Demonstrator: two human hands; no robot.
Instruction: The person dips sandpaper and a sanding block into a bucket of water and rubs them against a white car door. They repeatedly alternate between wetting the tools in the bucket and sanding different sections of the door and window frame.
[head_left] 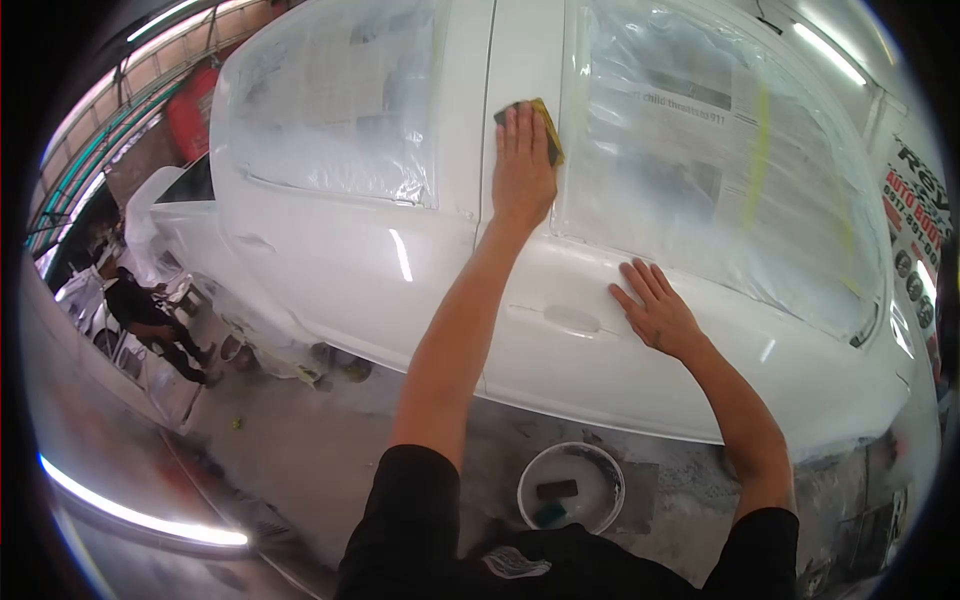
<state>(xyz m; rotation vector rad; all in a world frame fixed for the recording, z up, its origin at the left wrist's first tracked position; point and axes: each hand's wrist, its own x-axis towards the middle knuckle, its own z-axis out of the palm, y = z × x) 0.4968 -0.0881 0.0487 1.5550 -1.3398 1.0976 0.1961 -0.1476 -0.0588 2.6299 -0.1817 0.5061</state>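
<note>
My left hand presses a sanding pad, dark with a yellow edge, against the white pillar between the car's two side windows. Its fingers lie over the pad and cover most of it. Lower and to the right, my right hand rests open, with fingers outstretched, on the white door panel. Just left of that hand is the door handle. Newspaper and clear plastic film mask the front window and the other window.
Below the car stands a white bucket of cloudy liquid with a dark block and a green piece inside. A person in dark clothes stands at the left. A lit tube lamp is at lower left, and a printed banner hangs at right.
</note>
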